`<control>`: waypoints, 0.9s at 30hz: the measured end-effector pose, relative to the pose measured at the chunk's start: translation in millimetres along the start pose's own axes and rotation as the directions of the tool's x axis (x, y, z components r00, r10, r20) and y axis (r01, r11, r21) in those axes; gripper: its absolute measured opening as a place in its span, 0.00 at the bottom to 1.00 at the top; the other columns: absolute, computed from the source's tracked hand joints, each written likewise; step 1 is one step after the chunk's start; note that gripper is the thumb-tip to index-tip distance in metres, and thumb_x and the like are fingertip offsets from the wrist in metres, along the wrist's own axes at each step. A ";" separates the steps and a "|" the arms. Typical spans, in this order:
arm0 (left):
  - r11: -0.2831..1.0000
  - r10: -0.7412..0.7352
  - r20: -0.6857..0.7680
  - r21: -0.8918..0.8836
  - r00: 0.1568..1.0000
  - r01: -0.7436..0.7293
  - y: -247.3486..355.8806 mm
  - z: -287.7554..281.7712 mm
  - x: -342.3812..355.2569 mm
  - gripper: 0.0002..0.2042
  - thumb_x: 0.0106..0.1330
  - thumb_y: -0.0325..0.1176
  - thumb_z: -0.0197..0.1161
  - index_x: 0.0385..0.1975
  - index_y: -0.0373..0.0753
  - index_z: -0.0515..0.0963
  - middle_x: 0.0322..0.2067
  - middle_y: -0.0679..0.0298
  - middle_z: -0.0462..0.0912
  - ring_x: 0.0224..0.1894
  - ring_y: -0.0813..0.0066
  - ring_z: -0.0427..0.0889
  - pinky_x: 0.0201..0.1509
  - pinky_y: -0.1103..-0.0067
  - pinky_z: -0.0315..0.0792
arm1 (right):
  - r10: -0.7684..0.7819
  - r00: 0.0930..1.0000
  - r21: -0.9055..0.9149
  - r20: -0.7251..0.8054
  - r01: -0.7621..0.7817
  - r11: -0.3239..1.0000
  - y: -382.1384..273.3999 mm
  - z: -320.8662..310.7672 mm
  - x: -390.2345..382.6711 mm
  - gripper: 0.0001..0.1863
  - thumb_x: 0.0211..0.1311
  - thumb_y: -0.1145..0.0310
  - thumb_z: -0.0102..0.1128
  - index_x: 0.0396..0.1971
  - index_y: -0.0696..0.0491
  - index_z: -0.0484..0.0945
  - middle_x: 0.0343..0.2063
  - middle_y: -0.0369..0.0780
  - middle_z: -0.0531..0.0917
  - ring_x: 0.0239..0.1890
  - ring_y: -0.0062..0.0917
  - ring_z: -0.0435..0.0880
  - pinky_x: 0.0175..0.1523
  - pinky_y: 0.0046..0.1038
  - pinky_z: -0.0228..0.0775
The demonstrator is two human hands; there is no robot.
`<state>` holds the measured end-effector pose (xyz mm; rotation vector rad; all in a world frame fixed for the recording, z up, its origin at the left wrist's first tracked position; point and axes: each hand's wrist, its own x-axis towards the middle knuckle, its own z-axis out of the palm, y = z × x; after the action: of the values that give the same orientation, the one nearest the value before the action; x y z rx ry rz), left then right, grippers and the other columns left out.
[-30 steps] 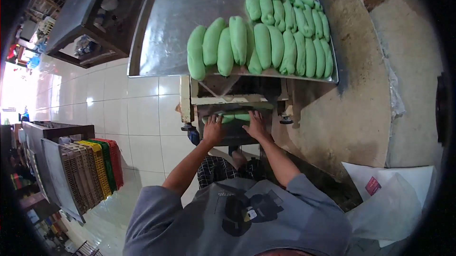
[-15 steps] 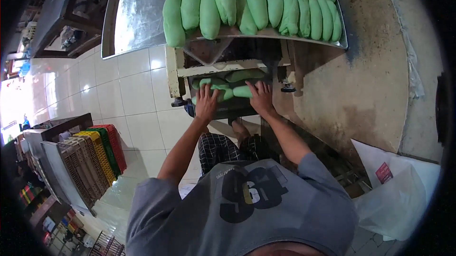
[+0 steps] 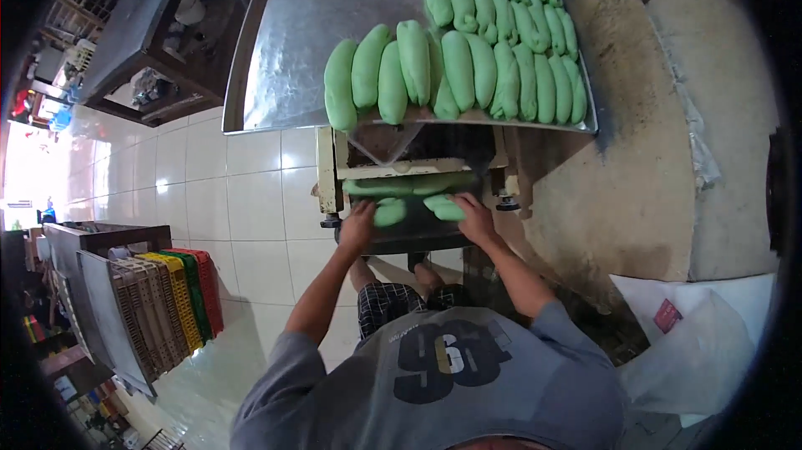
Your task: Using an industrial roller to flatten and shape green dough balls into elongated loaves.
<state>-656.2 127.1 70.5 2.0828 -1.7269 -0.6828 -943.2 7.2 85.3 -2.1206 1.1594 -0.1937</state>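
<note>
Low in front of me is a dark shelf [image 3: 418,230] under a cream metal frame. My left hand [image 3: 359,226] grips the outer end of a short, pale green dough piece [image 3: 390,212], its fingers partly hidden and slightly blurred. Opposite it, my right hand [image 3: 474,219] has its fingers over the outer end of another green dough piece [image 3: 443,208]. A gap separates the two pieces. Behind them, longer green dough rolls [image 3: 376,188] lie in line beneath the frame's crossbar [image 3: 409,170].
A metal tray [image 3: 280,40] above the frame carries rows of green dough rolls [image 3: 458,74] on its right side. Black knobs [image 3: 331,221] stick out at the frame's lower corners. Coloured crates [image 3: 180,300] stand at left, a white sack [image 3: 693,341] at right.
Both hands have come nearer my body, and the green dough under them now shows as two separate pieces with a wider gap. My view has tilted up, showing more of the tray.
</note>
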 end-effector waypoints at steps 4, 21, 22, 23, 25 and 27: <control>0.766 -0.266 0.091 -0.584 0.960 0.268 22.5 -99.0 -65.7 0.18 0.53 0.32 0.65 0.43 0.34 0.73 0.33 0.56 0.81 0.35 0.64 0.81 0.40 0.74 0.73 | 0.288 0.923 0.613 0.256 -0.385 0.690 9.9 -69.9 -63.1 0.28 0.51 0.80 0.58 0.55 0.48 0.67 0.47 0.44 0.75 0.51 0.36 0.74 0.53 0.38 0.70; -0.093 0.163 0.339 -0.930 0.927 0.356 167.6 -337.2 121.9 0.35 0.60 0.65 0.43 0.53 0.38 0.67 0.48 0.56 0.73 0.50 0.64 0.72 0.57 0.65 0.64 | -0.029 0.977 0.977 0.210 -0.209 0.039 -240.1 -242.8 148.2 0.38 0.61 0.35 0.35 0.56 0.54 0.64 0.50 0.41 0.73 0.51 0.29 0.72 0.57 0.34 0.63; 0.021 0.244 0.183 -0.983 0.952 0.183 145.2 -344.5 158.8 0.39 0.56 0.67 0.46 0.56 0.37 0.63 0.48 0.53 0.72 0.50 0.60 0.71 0.56 0.64 0.62 | -0.026 0.977 0.977 0.210 -0.209 0.053 -235.7 -255.0 174.9 0.38 0.61 0.36 0.35 0.56 0.54 0.64 0.50 0.42 0.73 0.51 0.30 0.72 0.57 0.34 0.63; 0.175 -0.420 -0.037 -0.984 0.907 0.041 134.7 -344.0 186.1 0.41 0.55 0.67 0.49 0.57 0.35 0.59 0.52 0.50 0.67 0.54 0.58 0.67 0.57 0.61 0.60 | -0.022 0.978 0.977 0.207 -0.205 0.056 -228.2 -260.9 187.3 0.38 0.61 0.36 0.35 0.56 0.54 0.64 0.50 0.42 0.73 0.51 0.30 0.72 0.57 0.34 0.63; 0.243 -0.499 -0.312 -0.946 0.809 -0.215 112.5 -352.1 195.5 0.33 0.59 0.60 0.50 0.51 0.35 0.62 0.48 0.51 0.67 0.51 0.64 0.66 0.52 0.64 0.62 | 0.665 0.746 0.999 -0.037 0.034 0.017 -211.1 -271.4 200.5 0.36 0.61 0.37 0.38 0.52 0.55 0.67 0.43 0.43 0.75 0.45 0.28 0.75 0.56 0.33 0.64; 0.479 -0.379 -0.557 -0.801 0.739 -0.358 109.2 -335.8 155.9 0.20 0.64 0.49 0.50 0.38 0.36 0.68 0.34 0.60 0.71 0.37 0.74 0.68 0.41 0.74 0.64 | 0.497 0.744 0.894 -0.447 0.394 0.214 -192.7 -248.3 167.6 0.27 0.63 0.43 0.43 0.33 0.55 0.74 0.25 0.38 0.77 0.31 0.21 0.76 0.47 0.24 0.67</control>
<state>-532.3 -59.5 385.0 1.2676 -0.6266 -0.5164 -821.9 -182.6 361.2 -0.7070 0.9710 -1.4156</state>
